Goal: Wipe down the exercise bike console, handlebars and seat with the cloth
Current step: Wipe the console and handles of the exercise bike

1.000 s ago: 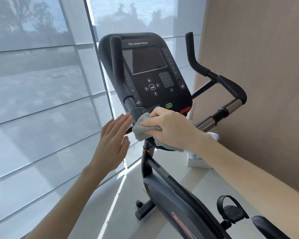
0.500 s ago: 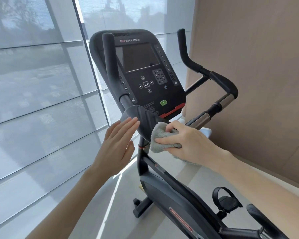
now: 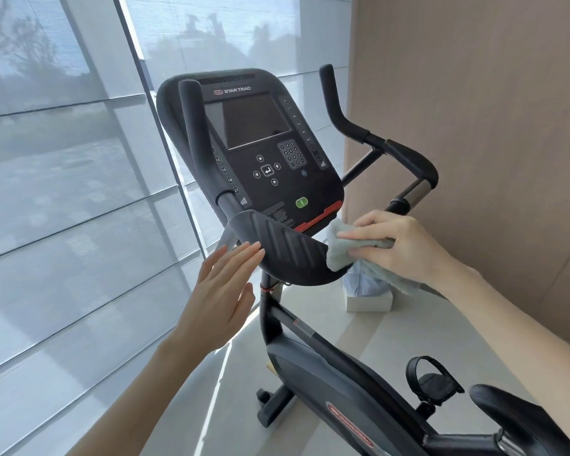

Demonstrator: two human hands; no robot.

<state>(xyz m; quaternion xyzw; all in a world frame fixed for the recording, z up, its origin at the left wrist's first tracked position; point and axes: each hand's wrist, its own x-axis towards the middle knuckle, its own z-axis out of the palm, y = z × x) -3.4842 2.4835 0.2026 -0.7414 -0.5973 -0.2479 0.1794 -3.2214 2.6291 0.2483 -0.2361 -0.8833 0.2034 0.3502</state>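
We are in the middle of the handlebars step, by our reading: our right hand (image 3: 405, 245), right of centre in the frame, is closed around a bunched pale grey-green cloth (image 3: 346, 248) and presses it onto the right end of the ribbed black grip pad (image 3: 287, 255) that curves across below the console (image 3: 257, 149). Our left hand (image 3: 221, 291), lower centre, is open and flat with fingers together, holding nothing, its fingertips at the left edge of that same pad; whether they actually touch it we cannot tell. The console sits just above in the centre of the frame, a glossy dark panel with a blank screen, a keypad, a green button and a red strip along the bottom edge; nothing visible tells us whether it has been wiped. We judge that the matte upright horn at upper centre, the right handlebar (image 3: 392, 156) with its brushed metal sensor section at centre right, and the seat (image 3: 520, 419), a smooth dark padded shape at the lower right corner, are probably still to do. The cloth looks soft and napped, its loose tail hanging below our wrist.
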